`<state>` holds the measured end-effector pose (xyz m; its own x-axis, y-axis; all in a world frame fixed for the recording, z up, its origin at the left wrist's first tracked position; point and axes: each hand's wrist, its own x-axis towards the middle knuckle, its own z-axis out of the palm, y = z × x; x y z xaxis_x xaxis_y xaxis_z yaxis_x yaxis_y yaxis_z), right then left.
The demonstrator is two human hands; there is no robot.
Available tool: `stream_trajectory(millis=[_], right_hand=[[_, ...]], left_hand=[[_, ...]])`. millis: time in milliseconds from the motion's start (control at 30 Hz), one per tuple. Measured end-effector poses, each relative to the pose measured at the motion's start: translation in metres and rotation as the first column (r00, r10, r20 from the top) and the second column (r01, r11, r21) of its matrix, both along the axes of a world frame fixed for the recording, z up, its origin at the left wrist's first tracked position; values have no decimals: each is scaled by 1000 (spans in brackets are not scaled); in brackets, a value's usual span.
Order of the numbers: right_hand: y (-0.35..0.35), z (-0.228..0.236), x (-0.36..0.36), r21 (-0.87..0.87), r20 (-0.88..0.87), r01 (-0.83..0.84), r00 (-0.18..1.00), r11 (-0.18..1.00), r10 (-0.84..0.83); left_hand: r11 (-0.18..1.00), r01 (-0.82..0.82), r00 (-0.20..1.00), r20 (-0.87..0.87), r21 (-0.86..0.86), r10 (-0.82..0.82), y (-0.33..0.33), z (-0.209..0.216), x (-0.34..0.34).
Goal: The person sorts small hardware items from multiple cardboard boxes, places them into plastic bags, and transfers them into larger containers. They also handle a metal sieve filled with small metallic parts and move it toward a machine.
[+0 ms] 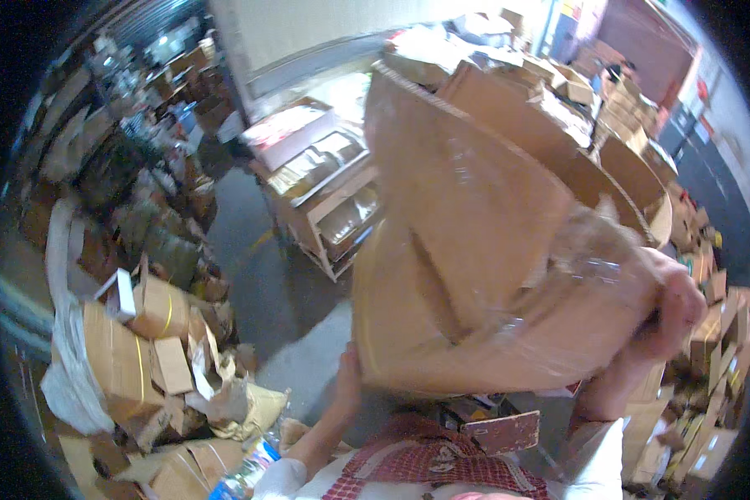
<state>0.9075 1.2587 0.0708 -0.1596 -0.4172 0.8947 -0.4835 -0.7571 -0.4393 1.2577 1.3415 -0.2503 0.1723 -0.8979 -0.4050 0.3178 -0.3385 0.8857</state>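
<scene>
A large brown cardboard box (475, 217) fills the middle of the view, raised in front of my chest and tilted. Its flaps stand loose at the top and far side, and strips of clear tape shine on the near faces. My right hand (677, 298) grips the box's right edge, the fingers wrapped round it. Against the lower left side of the same box lies my left hand (350, 379), its fingers partly hidden by the cardboard. Whatever the box may contain is out of sight.
Beyond the box stands a shelved work table (329, 218) with a shallow carton (296, 133) on it. Cardboard boxes (123, 354) and sacks (254, 410) pile up on my left. Flattened cardboard (708, 400) heaps up on my right. Grey floor (262, 250) shows between.
</scene>
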Motion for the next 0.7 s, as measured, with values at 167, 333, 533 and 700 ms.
stream_trajectory(millis=[167,333,533,700], right_hand=[[63,23,-40,-4,139,89,986,996,-88],[159,45,-81,30,100,301,948,953,-302],[264,64,-131,113,73,521,845,846,-530],[308,66,-148,227,90,593,777,773,-623]], left_hand=[[969,-68,991,-128,-239,38,29,4,-50],[847,257,869,494,-465,8,95,20,-98],[980,201,975,-99,13,-199,171,24,-171],[830,554,804,218,65,-554,241,-1,-203]])
